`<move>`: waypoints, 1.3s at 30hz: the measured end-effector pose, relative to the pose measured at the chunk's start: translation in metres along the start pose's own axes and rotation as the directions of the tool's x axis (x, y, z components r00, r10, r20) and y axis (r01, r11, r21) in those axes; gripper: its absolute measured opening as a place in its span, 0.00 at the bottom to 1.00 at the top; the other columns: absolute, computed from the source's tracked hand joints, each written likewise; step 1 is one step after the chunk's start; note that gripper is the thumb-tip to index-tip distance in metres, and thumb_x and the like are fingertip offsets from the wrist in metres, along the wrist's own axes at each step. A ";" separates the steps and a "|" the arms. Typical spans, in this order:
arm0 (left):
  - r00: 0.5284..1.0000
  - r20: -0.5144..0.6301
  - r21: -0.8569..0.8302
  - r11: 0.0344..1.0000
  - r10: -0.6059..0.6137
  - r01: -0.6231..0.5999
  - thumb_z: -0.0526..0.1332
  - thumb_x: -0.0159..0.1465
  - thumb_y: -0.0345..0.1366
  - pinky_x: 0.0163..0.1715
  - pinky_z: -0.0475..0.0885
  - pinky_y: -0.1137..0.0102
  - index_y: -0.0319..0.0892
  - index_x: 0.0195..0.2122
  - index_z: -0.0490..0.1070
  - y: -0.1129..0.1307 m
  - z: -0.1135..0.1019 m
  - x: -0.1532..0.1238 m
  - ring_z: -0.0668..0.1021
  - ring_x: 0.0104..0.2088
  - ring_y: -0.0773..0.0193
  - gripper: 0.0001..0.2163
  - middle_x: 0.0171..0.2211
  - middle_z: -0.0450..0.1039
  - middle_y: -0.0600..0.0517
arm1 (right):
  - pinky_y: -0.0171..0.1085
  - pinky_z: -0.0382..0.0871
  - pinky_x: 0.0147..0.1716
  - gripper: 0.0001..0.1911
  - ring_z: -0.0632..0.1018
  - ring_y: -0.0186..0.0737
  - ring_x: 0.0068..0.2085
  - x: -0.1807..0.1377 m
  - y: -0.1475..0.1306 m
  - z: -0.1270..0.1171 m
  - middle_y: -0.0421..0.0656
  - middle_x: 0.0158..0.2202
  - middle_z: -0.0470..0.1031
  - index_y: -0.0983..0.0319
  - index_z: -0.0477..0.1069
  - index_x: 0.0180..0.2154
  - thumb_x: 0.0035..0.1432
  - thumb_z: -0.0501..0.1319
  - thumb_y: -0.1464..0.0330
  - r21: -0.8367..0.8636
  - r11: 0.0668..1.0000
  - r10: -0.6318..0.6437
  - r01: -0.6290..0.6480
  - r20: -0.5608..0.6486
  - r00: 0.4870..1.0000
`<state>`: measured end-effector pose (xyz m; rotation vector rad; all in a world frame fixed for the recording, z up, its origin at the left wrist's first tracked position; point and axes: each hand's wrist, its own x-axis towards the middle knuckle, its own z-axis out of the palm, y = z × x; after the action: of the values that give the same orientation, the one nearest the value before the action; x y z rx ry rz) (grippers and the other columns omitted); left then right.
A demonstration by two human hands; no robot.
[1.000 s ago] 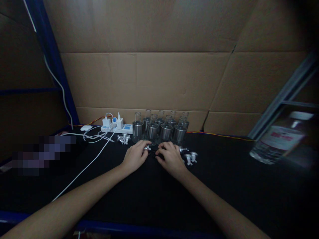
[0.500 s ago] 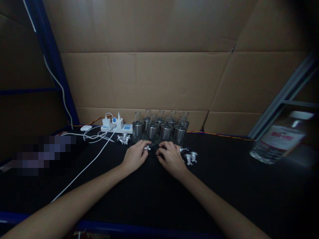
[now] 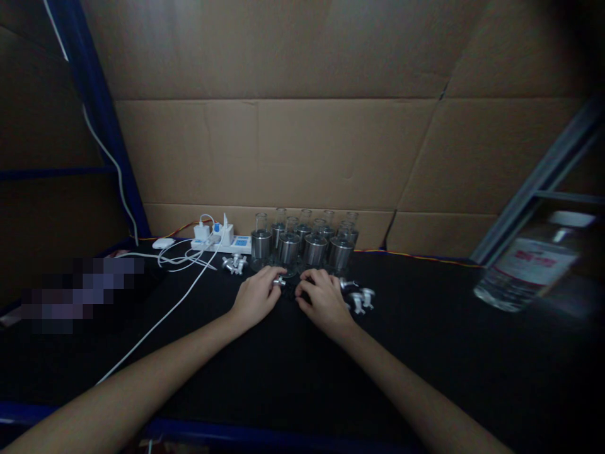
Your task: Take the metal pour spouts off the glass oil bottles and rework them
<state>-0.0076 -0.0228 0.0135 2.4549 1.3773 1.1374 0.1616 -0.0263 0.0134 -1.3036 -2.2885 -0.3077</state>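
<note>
My left hand (image 3: 258,295) is closed, with a small silver metal part (image 3: 279,281) between thumb and fingertips. To its right, my right hand (image 3: 326,299) has its fingers curled in toward the thumb; what they hold is too dark and small to make out. Small black pieces (image 3: 290,291) lie between the two hands. Just behind them stand several glass-necked vessels with steel-coloured bodies (image 3: 288,247), grouped in rows. Beyond the right hand's outer side lie several silver fittings (image 3: 363,299), partly hidden by it. More silver fittings (image 3: 235,263) sit left of the vessels.
A white power strip (image 3: 243,244) with plugged-in chargers and tangled white cables (image 3: 182,258) is at the back left. One cable runs forward across the black tabletop (image 3: 283,378). A large clear bottle (image 3: 529,265) stands at the right. Cardboard (image 3: 302,151) lines the back.
My right hand has shifted very slightly to the left, its fingers still curled. My left hand, the vessels and the fittings look the same.
</note>
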 end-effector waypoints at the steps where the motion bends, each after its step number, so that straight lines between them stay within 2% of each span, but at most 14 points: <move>1: 1.000 0.000 -0.001 1.000 -0.003 0.003 0.50 0.56 0.27 0.40 0.66 0.72 0.45 0.44 0.63 0.000 0.000 0.000 0.71 0.39 0.66 0.15 0.39 0.68 0.54 | 0.39 0.52 0.37 0.03 0.62 0.42 0.42 0.000 0.000 0.000 0.43 0.39 0.64 0.59 0.66 0.28 0.46 0.57 0.72 -0.003 1.000 0.000 0.000 0.001 1.000; 16: 1.000 0.002 0.009 1.000 -0.003 0.003 0.50 0.55 0.27 0.40 0.66 0.72 0.46 0.44 0.62 0.000 -0.001 0.000 0.71 0.40 0.66 0.15 0.40 0.67 0.55 | 0.41 0.52 0.38 0.06 0.62 0.43 0.42 0.000 0.000 0.000 0.43 0.39 0.64 0.59 0.68 0.32 0.47 0.57 0.72 -0.025 1.000 0.017 -0.018 -0.028 0.999; 26: 1.000 -0.002 0.006 1.000 0.010 -0.010 0.50 0.56 0.27 0.40 0.66 0.72 0.46 0.44 0.62 0.001 -0.001 -0.001 0.71 0.40 0.66 0.15 0.40 0.67 0.55 | 0.41 0.53 0.38 0.03 0.63 0.43 0.43 0.001 -0.003 -0.003 0.43 0.39 0.65 0.59 0.69 0.29 0.48 0.57 0.70 -0.046 0.999 0.027 -0.028 -0.016 1.000; 39: 1.000 -0.007 0.012 1.000 0.014 -0.014 0.50 0.55 0.27 0.40 0.66 0.72 0.46 0.44 0.63 -0.001 0.000 0.000 0.71 0.39 0.66 0.15 0.40 0.67 0.55 | 0.41 0.53 0.37 0.04 0.64 0.43 0.42 0.001 -0.002 0.002 0.43 0.39 0.66 0.59 0.70 0.29 0.50 0.56 0.68 -0.068 0.997 0.026 -0.029 -0.038 0.999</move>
<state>-0.0078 -0.0226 0.0126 2.4754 1.3750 1.1450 0.1595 -0.0259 0.0123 -1.3504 -2.2454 -0.4009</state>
